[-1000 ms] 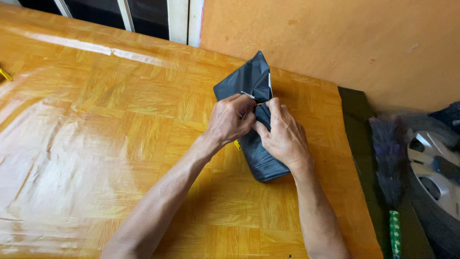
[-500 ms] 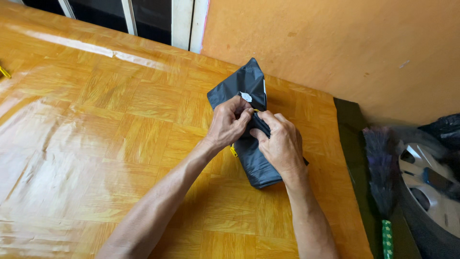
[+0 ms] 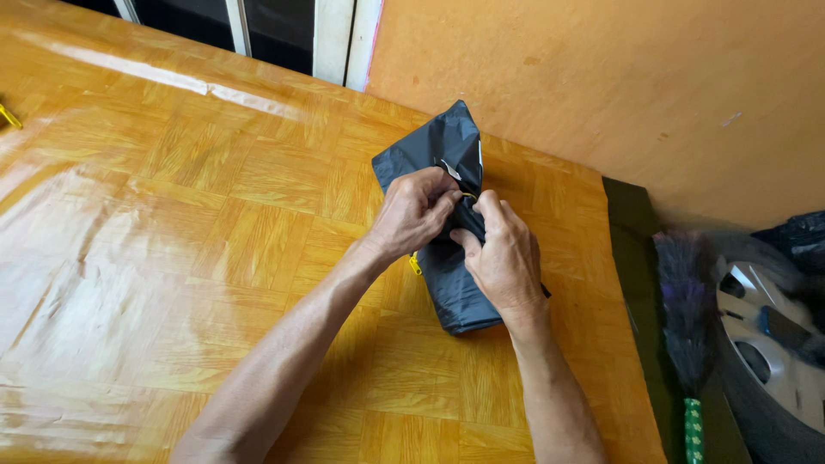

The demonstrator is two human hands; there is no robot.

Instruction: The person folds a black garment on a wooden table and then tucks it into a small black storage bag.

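A dark grey folded fabric bundle (image 3: 438,150) lies on the glossy wooden table (image 3: 172,215) near its far right corner. My left hand (image 3: 414,210) grips the bundle's middle from the left, fingers curled over it. My right hand (image 3: 503,258) presses on it from the right, thumb and fingers pinching the fabric next to the left hand. A thin yellow cord (image 3: 415,264) shows at the bundle's left edge under my left wrist, and another bit between my fingertips. A small white tag (image 3: 450,169) sits on the fabric just above my left hand.
An orange wall (image 3: 601,94) runs behind the table. Past the table's right edge stand a dark broom with a green handle (image 3: 687,344) and a silver wheel cover (image 3: 773,344). A window frame (image 3: 335,39) is at the far edge. A small yellow item (image 3: 9,116) lies far left.
Both hands stay closed on the bundle with small finger shifts at its middle. The view has moved slightly; the bundle sits in much the same place on the table.
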